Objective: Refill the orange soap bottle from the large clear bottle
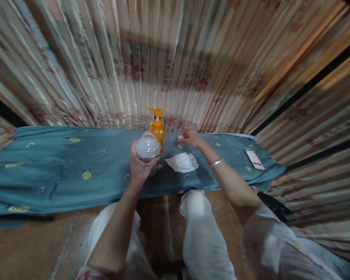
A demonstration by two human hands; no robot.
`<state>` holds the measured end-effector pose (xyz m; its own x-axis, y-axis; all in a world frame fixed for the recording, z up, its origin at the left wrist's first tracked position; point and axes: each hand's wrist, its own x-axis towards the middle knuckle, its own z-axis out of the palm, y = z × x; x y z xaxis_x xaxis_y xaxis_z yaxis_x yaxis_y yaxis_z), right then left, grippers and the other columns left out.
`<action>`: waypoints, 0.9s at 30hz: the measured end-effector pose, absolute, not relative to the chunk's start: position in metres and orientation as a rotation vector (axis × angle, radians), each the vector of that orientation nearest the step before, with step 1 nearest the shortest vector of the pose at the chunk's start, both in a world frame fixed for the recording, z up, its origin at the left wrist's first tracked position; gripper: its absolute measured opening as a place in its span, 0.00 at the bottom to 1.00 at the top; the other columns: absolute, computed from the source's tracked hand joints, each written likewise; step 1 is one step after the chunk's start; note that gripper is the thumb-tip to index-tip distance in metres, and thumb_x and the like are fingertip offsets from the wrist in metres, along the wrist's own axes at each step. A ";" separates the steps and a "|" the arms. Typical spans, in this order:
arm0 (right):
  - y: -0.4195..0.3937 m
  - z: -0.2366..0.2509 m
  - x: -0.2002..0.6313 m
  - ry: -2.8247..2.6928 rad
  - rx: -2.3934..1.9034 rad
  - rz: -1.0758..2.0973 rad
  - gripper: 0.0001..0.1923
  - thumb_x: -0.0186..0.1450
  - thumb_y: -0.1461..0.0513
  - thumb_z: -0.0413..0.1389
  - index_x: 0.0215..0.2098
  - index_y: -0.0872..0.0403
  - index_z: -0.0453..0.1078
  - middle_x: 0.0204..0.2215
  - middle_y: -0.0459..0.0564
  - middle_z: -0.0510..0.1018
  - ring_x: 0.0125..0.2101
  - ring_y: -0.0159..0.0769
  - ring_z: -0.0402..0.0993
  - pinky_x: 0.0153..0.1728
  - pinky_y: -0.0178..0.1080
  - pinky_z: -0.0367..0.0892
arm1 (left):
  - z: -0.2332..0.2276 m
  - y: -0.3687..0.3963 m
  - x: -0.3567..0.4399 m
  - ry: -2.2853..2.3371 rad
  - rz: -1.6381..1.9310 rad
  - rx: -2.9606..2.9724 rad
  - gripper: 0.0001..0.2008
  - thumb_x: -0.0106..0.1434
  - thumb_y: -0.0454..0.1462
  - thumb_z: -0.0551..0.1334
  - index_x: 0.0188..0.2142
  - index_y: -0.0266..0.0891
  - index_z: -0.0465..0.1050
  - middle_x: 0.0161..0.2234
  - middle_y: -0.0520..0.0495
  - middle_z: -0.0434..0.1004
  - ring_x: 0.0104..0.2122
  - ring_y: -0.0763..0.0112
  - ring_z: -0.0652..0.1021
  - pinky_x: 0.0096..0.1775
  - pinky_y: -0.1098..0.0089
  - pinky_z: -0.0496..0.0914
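My left hand (141, 169) is wrapped round a translucent, round-shouldered bottle (148, 147), upright, its wide neck facing up with no cap on it. Just behind stands an orange pump bottle (160, 134), partly hidden by the held bottle. Out to the right, my right hand (191, 139) pinches a small white thing, perhaps a cap (181, 137), low over the cloth; whether it touches the cloth I cannot tell. Between the hands, nearer to me, a crumpled white tissue (183, 162) lies on the blue-green cloth (105, 163).
A phone (254, 159) lies at the right end of the cloth-covered surface. Pleated patterned curtains (175, 70) hang close behind and at the sides. Dark poles (312, 81) slant at the sides. My knees (196, 206) are close to the front edge.
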<state>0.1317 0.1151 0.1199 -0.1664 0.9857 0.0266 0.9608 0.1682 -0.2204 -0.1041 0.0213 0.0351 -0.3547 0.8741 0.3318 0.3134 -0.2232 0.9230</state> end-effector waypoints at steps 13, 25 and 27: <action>0.140 0.046 0.136 -2.233 -2.246 0.229 0.16 0.69 0.61 0.57 0.52 0.61 0.76 0.49 0.65 0.82 0.52 0.48 0.79 0.50 0.40 0.70 | 0.023 0.020 -0.108 1.615 1.578 1.405 0.58 0.43 0.43 0.78 0.69 0.41 0.49 0.64 0.29 0.66 0.63 0.42 0.71 0.60 0.45 0.68; 0.035 0.037 0.082 -2.483 -1.819 0.361 0.18 0.71 0.58 0.56 0.58 0.53 0.70 0.53 0.56 0.81 0.55 0.41 0.76 0.54 0.36 0.67 | 0.023 0.019 -0.106 1.609 1.577 1.395 0.55 0.42 0.40 0.79 0.67 0.44 0.54 0.61 0.33 0.72 0.60 0.44 0.75 0.59 0.46 0.71; 0.013 0.031 0.072 -2.575 -1.701 0.398 0.17 0.70 0.60 0.58 0.56 0.58 0.71 0.50 0.59 0.81 0.54 0.44 0.77 0.53 0.39 0.69 | 0.024 0.019 -0.107 1.614 1.571 1.392 0.56 0.42 0.40 0.79 0.67 0.43 0.55 0.60 0.32 0.72 0.59 0.43 0.75 0.58 0.46 0.71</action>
